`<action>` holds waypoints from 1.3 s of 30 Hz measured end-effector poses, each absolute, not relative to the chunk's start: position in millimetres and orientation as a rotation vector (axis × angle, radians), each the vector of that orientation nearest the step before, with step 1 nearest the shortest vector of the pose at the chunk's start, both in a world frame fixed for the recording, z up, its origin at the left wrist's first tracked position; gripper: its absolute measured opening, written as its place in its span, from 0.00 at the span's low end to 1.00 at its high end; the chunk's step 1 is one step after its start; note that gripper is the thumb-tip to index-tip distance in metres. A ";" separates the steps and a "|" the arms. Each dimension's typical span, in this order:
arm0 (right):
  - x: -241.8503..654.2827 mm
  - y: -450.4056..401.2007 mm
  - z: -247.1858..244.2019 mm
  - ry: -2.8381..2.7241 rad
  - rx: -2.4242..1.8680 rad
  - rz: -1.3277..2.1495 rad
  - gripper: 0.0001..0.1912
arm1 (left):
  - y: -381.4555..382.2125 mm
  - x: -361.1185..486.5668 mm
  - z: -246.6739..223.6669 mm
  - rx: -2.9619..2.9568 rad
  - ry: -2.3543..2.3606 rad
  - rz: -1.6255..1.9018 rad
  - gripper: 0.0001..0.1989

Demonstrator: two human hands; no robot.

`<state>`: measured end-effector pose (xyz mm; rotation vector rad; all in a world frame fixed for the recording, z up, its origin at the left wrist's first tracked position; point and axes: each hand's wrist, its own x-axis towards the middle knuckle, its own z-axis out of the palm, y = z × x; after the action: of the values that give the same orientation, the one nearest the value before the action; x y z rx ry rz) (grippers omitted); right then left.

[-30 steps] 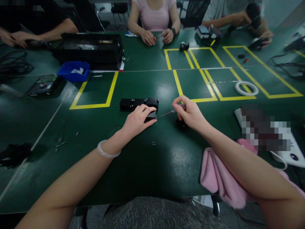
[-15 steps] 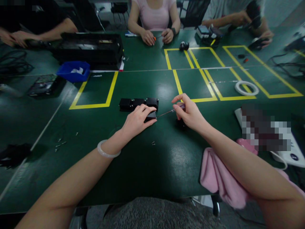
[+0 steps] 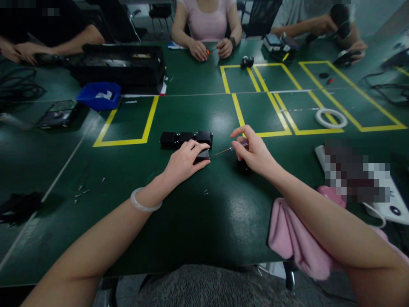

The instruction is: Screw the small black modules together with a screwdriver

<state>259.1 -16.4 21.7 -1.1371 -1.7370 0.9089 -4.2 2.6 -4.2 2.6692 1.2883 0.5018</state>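
My left hand (image 3: 185, 160) is closed on a small black block (image 3: 202, 156), thumb on the near side and fingers over the top. Held in my right hand (image 3: 252, 149) is a screwdriver (image 3: 226, 150) with a translucent handle; its thin shaft points left and the tip meets the block's right end. Just beyond my left hand, several black blocks (image 3: 185, 138) stand in a row. A dark object (image 3: 243, 166) lies partly hidden under my right hand. A few small screws (image 3: 205, 192) lie on the green table nearer to me.
More screws (image 3: 81, 192) are scattered at left. Further back stand a blue bin (image 3: 99, 96) and a long black case (image 3: 118, 79). At right lie a tape roll (image 3: 331, 118), a pink cloth (image 3: 287, 230) and a white power strip (image 3: 396, 204). Other people sit across the table.
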 end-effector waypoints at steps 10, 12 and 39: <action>258.7 -15.7 21.9 -1.730 -1.191 0.962 0.06 | 2.1 -3.4 -2.8 2.650 1.314 0.473 0.22; 258.7 -15.8 21.6 -1.730 -1.157 0.936 0.04 | 2.2 -3.2 -3.2 2.648 1.310 0.476 0.22; 257.8 -17.8 22.0 -1.732 -1.155 0.890 0.06 | 2.6 -3.7 -4.1 2.656 1.301 0.483 0.21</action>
<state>257.8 -17.8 22.0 -1.1554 -1.7315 0.8902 -3.7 2.6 -4.1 2.6558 1.3015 0.4833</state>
